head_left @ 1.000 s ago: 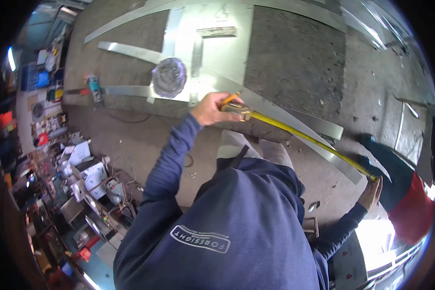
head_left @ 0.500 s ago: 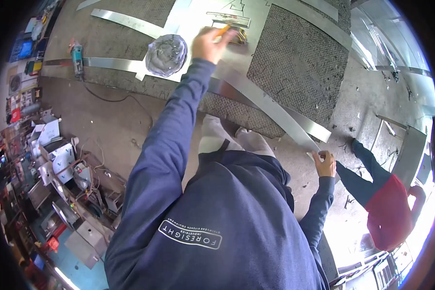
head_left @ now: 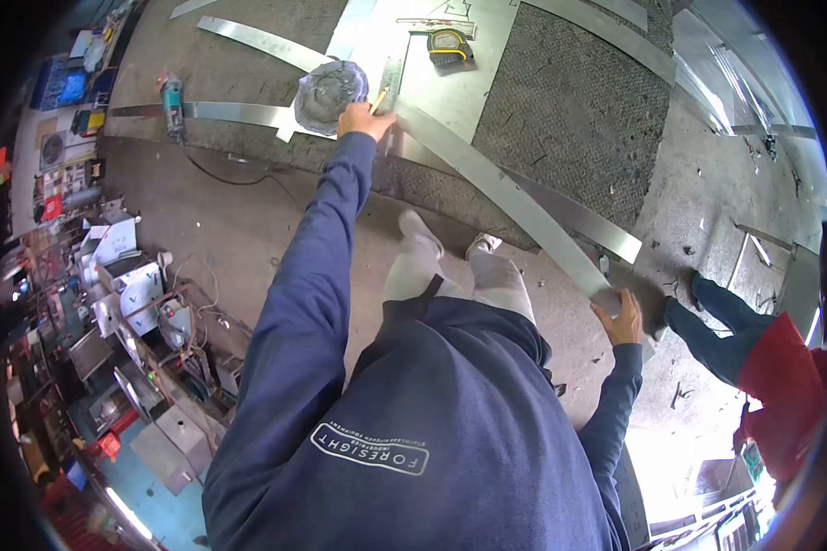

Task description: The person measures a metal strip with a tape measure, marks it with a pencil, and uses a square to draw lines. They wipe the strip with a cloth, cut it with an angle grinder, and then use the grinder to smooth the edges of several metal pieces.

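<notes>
My left hand (head_left: 368, 121) is closed on a yellow pencil (head_left: 379, 99) at the near edge of the workbench, beside a crumpled grey plastic bowl-like thing (head_left: 329, 96). A narrow metal rule (head_left: 393, 75) lies just past its fingers. One long metal strip (head_left: 496, 185) runs from there down to the right, past the bench edge. My right hand (head_left: 620, 318) grips that strip's far end between thumb and fingers. A black and yellow tape measure (head_left: 450, 50) rests on the pale sheet (head_left: 478, 81), below a flat marked tool (head_left: 436, 28).
Another strip (head_left: 583, 225) overhangs the bench under the first. A teal power tool (head_left: 172, 106) with a cable sits at the left. Dark textured mats (head_left: 574, 119) cover parts of the bench. A person in red (head_left: 786, 390) stands at the right. Cluttered equipment (head_left: 156, 312) fills the left side.
My left hand has moved from beside the tape measure toward me and left, to the strip's near end. My right hand has shifted slightly. The person in red has moved right.
</notes>
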Action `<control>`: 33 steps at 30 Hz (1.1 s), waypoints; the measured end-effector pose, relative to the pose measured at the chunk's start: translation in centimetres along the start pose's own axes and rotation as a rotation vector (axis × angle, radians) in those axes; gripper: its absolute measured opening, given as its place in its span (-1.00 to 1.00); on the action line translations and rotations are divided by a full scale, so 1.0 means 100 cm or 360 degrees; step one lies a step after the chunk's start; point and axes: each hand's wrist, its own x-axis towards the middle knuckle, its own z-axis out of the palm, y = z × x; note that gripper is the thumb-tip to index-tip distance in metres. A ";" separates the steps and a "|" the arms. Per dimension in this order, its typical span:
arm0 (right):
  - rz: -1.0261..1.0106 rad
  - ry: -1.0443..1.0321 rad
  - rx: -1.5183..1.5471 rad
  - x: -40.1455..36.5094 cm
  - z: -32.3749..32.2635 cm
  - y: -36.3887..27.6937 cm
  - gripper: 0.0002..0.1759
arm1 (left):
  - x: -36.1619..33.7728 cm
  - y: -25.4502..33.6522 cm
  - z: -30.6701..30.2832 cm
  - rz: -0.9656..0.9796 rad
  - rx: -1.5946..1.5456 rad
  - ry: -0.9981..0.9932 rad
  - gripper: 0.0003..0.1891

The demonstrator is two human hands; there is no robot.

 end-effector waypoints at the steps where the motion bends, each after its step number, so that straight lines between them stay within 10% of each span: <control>1: 0.0000 0.0000 0.0014 -0.011 0.008 -0.002 -0.37 | -0.003 0.003 -0.006 -0.0001 0.0011 -0.0002 -0.41; 4: -0.0074 -0.0123 0.0187 -0.051 0.047 -0.007 -0.41 | -0.003 -0.015 0.001 0.0326 0.0256 0.0588 -0.49; 16: -0.0120 -0.0102 0.0420 -0.124 0.095 -0.070 -0.41 | -0.019 -0.032 0.006 0.0358 -0.0068 0.0570 -0.45; 27: -0.0061 -0.0405 0.0079 -0.071 0.036 -0.054 -0.38 | 0.034 0.001 -0.015 -0.0008 -0.0048 -0.0057 -0.28; 29: -0.0185 -0.0424 0.0161 -0.068 0.054 -0.051 -0.37 | 0.023 -0.001 -0.020 0.0347 0.0194 0.0604 -0.32; 33: -0.0060 -0.0843 0.0476 -0.055 0.077 -0.047 -0.36 | -0.011 -0.016 -0.059 0.0086 0.0303 0.0640 -0.44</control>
